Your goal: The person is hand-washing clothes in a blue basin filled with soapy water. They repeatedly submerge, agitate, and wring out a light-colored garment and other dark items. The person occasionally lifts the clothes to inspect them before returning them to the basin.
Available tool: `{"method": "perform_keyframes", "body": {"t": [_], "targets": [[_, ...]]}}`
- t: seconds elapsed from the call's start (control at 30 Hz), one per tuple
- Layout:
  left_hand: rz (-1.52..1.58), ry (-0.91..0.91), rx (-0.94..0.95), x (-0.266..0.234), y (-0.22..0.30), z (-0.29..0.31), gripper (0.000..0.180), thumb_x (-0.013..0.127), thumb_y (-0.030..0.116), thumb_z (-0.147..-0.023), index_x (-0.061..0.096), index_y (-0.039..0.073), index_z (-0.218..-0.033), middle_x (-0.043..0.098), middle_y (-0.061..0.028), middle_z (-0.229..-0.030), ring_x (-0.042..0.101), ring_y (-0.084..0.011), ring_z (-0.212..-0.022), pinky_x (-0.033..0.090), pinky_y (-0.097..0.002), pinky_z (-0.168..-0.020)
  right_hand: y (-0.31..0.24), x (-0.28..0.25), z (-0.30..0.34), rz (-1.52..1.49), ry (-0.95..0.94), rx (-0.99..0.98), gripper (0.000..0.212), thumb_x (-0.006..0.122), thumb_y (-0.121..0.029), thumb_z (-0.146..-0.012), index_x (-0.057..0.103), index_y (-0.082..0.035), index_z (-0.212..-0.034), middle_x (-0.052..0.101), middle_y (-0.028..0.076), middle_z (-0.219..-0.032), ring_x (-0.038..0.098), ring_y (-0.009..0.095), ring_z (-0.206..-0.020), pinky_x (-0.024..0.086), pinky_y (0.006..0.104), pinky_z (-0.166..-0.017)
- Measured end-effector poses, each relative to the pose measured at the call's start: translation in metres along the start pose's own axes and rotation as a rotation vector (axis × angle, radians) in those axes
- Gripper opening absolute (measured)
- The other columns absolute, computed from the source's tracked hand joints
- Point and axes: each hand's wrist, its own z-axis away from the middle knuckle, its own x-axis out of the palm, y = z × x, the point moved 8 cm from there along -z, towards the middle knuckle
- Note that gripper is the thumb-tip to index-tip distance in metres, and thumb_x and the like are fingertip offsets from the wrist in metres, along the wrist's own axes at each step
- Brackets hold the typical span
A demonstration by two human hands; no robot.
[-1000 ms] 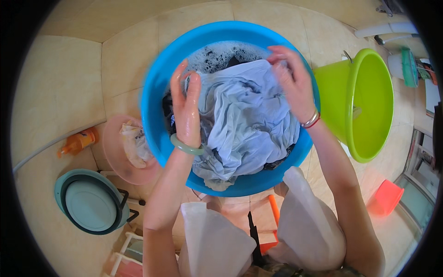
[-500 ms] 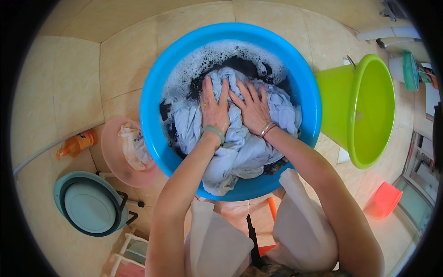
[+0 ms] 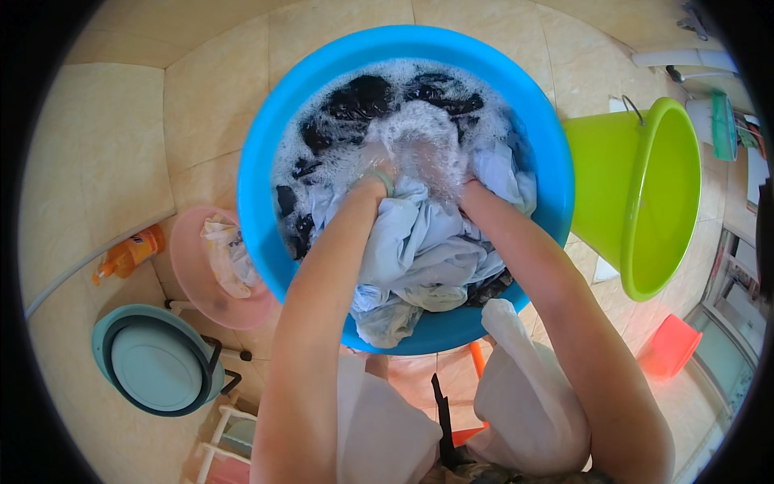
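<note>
Both my arms reach down into a big round blue basin (image 3: 256, 234) of sudsy water. My left hand (image 3: 382, 161), with a pale green bangle at its wrist, is sunk in the foam at the far side of a wet light-blue cloth (image 3: 403, 234). My right hand (image 3: 461, 179) is pushed in to its right, up to the wrist. Bubbly, splashing water (image 3: 419, 141) covers the fingers of both hands, so I cannot see how they are held. Soaked dark cloth (image 3: 363, 98) floats along the basin's far and left parts.
A lime-green bucket (image 3: 601, 189) lies tilted against the basin's right side. To the left are a pink basin (image 3: 189, 266) with crumpled cloth, an orange pump bottle (image 3: 133, 252) and grey-green stacked basins (image 3: 157, 363). A red container (image 3: 671, 347) stands at the lower right.
My hands, spread flat on the light-blue cloth before, have plunged under the suds. Water and foam have surged up over them, and more dark cloth shows at the far side.
</note>
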Motion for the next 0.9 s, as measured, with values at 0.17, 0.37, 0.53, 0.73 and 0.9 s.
{"method": "perform_keyframes", "body": {"t": [0.17, 0.37, 0.53, 0.73, 0.9], "targets": [[-0.429, -0.298, 0.269, 0.053, -0.017, -0.018, 0.037, 0.054, 0.025, -0.085, 0.064, 0.005, -0.114, 0.06, -0.0196, -0.12, 0.056, -0.0317, -0.115, 0.043, -0.0388, -0.099, 0.023, 0.045, -0.032, 0.489, -0.113, -0.152, 0.051, 0.048, -0.021, -0.091, 0.042, -0.002, -0.138, 0.043, 0.019, -0.141, 0.038, 0.033, -0.133, 0.026, 0.0482, -0.112], [-0.086, 0.032, 0.152, 0.039, -0.032, -0.009, 0.045, 0.05, 0.018, -0.086, 0.054, 0.002, -0.128, 0.05, -0.0211, -0.134, 0.045, -0.0338, -0.128, 0.033, -0.0375, -0.109, 0.005, 0.009, -0.025, 0.581, 0.06, -0.069, 0.055, 0.056, -0.017, -0.082, 0.048, -0.004, -0.134, 0.05, 0.02, -0.133, 0.042, 0.036, -0.129, 0.028, 0.0478, -0.11], [1.182, 0.37, 0.077, -0.015, -0.022, 0.054, 0.044, 0.047, 0.022, -0.095, 0.047, 0.004, -0.135, 0.052, -0.0156, -0.132, 0.047, -0.0286, -0.124, 0.034, -0.0343, -0.107, -0.07, -0.087, 0.049, -0.185, 0.497, -0.256, 0.029, 0.06, -0.007, -0.078, 0.065, -0.014, -0.106, 0.061, 0.014, -0.102, 0.058, 0.033, -0.097, 0.04, 0.0463, -0.087], [2.06, -0.032, 0.109, -0.029, 0.02, 0.095, 0.056, 0.047, 0.029, -0.098, 0.029, 0.007, -0.147, 0.042, -0.0129, -0.142, 0.046, -0.0228, -0.125, 0.035, -0.0342, -0.107, -0.168, -0.102, 0.14, -0.186, 0.596, -0.541, 0.023, 0.066, -0.013, -0.077, 0.065, -0.014, -0.099, 0.057, 0.008, -0.099, 0.058, 0.025, -0.088, 0.039, 0.038, -0.072], [2.093, -0.155, 0.337, -0.044, 0.049, 0.114, 0.051, 0.045, 0.03, -0.1, 0.031, 0.014, -0.146, 0.049, -0.0155, -0.134, 0.054, -0.0251, -0.116, 0.045, -0.0383, -0.099, -0.197, -0.097, 0.162, -0.067, 0.636, -0.709, 0.028, 0.072, -0.019, -0.072, 0.066, -0.012, -0.099, 0.055, 0.008, -0.1, 0.059, 0.024, -0.084, 0.047, 0.0346, -0.067]]}}
